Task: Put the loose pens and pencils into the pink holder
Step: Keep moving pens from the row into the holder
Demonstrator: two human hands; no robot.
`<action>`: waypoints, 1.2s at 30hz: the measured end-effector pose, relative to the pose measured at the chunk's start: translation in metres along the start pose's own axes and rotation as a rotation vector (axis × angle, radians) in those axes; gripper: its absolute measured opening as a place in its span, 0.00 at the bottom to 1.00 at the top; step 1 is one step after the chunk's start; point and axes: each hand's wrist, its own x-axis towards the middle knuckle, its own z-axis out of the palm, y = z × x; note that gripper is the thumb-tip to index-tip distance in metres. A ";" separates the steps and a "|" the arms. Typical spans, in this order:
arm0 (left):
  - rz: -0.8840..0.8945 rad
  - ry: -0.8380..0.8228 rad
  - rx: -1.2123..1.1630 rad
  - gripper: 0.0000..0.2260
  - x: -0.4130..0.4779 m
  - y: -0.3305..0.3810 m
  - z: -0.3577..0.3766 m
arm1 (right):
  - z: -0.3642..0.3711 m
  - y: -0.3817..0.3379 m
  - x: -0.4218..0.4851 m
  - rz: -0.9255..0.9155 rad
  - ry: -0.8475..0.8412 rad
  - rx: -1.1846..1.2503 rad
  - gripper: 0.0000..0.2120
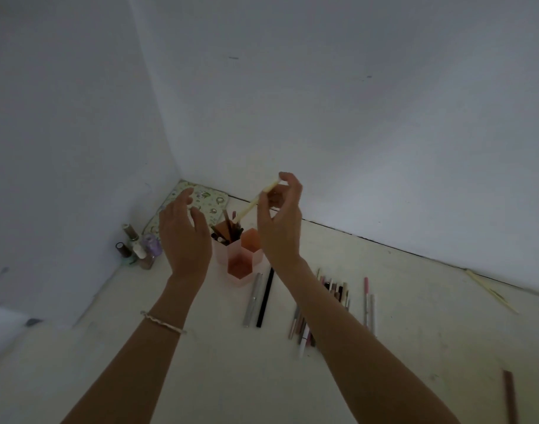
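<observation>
Head view, the only view. Landmark: pink holder (239, 255), a cluster of hexagonal cups standing on the pale surface (415, 316) near the wall corner.

Right hand (278, 221) is raised above and just right of the holder. Its grip is closed on the upper part of a cream pencil (254, 201), pinched between thumb and fingertips. The pencil slants down-left, its lower end just over the rear cup, which already holds several dark pens. Judgement: the high pinch near the top leaves the lower shaft free to slide in among the pens, and the slant aims the tip at a gap.

Left hand (182, 237) hovers just left of the holder, fingers spread and curved, holding nothing; whether it touches the cup wall cannot be told. Judgement: it is placed to steady the light holder.

Still loose in front of the holder: a silver pen (252, 299) and black pencil (264, 298) side by side. Front-right of it, a bundle of pens (334, 290) is partly hidden by the right forearm, with pink pens (367, 301) further right. A brown pencil (510, 396) lies far to the front-right.

Left of the holder are nail polish bottles (138, 247), behind it a patterned pouch (200, 200); neither belongs to the task.
</observation>
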 end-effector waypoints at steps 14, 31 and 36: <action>0.106 -0.639 0.213 0.08 -0.084 0.026 0.019 | -0.024 0.051 -0.026 0.075 0.013 -0.317 0.18; 0.108 -0.612 -0.165 0.35 -0.094 0.047 0.028 | -0.047 0.101 -0.074 0.565 -0.456 -0.638 0.13; 0.113 -0.485 -0.288 0.35 -0.068 0.057 0.011 | -0.024 0.109 -0.098 0.461 -0.642 -0.842 0.22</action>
